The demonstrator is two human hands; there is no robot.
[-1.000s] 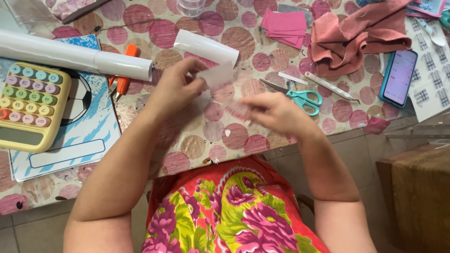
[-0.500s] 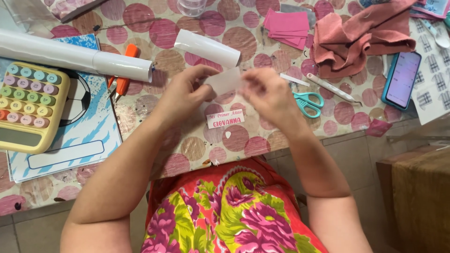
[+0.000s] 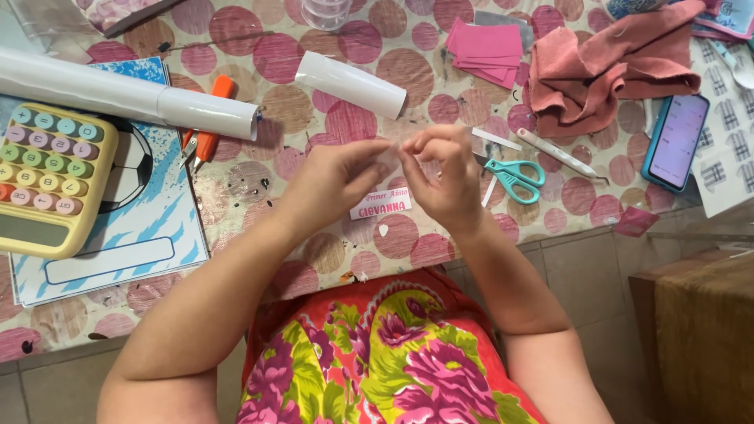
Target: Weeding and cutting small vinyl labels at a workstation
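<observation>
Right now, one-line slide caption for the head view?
Left hand and right hand pinch a small clear piece above a white label, beside teal scissors.

Both bare forearms angled up from the near edge of the table and converging mid-table, left hand (image 3: pixel 334 182) and right hand (image 3: pixel 444 177) raised together, fingers curled, fingertips (image 3: pixel 390 151) pinched and almost touching each other.

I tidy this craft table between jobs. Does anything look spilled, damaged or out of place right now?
Nothing looks damaged or spilled. The dotted pink tablecloth is just crowded: a crumpled pink cloth lies in a heap beside the loose stack of pink paper squares, and teal-handled scissors sit near the right hand.
</observation>
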